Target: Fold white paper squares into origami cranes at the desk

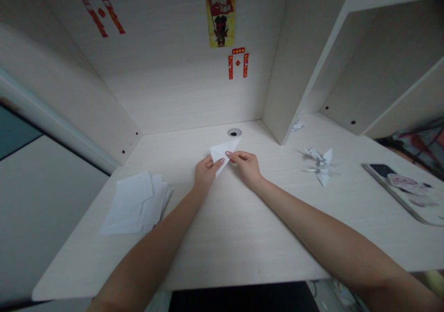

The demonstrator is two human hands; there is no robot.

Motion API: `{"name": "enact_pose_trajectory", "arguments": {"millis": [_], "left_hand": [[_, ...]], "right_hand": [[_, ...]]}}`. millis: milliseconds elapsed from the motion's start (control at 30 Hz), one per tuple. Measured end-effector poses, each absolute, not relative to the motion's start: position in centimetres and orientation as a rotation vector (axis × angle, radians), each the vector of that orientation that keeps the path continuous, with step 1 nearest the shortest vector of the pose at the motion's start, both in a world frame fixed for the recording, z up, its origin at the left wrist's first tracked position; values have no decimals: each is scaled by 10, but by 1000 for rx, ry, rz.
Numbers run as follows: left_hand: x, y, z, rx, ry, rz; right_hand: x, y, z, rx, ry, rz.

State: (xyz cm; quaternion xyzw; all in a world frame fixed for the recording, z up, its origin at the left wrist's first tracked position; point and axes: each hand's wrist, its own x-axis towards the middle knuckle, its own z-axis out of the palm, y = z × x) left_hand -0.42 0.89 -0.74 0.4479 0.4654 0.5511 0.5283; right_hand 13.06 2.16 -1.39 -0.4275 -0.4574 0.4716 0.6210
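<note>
A small white sheet of paper, folded to a triangle-like shape [219,151], is held between both hands just above the desk. My left hand [206,171] pinches its lower left side, with the thumb on top. From the right, my right hand [247,165] grips the paper near its middle, thumb and fingertips pressed together. The fingers beneath the paper are hidden. To the right lie several white folded paper cranes [322,164]. A loose stack of white paper sheets [135,203] rests by my left forearm.
The pale desk [243,242] has a round cable hole [235,132] near the back wall. An upright panel [305,39] stands right of it. A phone [405,192] lies at the far right. Red and yellow stickers [221,16] are on the back wall.
</note>
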Motion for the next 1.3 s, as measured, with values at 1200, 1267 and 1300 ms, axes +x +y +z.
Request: {"name": "enact_pose_trajectory", "arguments": {"millis": [1200, 1267, 1300], "left_hand": [[-3, 8, -9, 1101, 1104, 1420], [-3, 8, -8, 1122, 1091, 1435], [-3, 8, -8, 1137, 1101, 1440]], "right_hand": [[134, 25, -23, -1062, -1414, 991], [135, 25, -24, -1068, -1462, 958], [135, 25, -24, -1071, -1490, 940]]}}
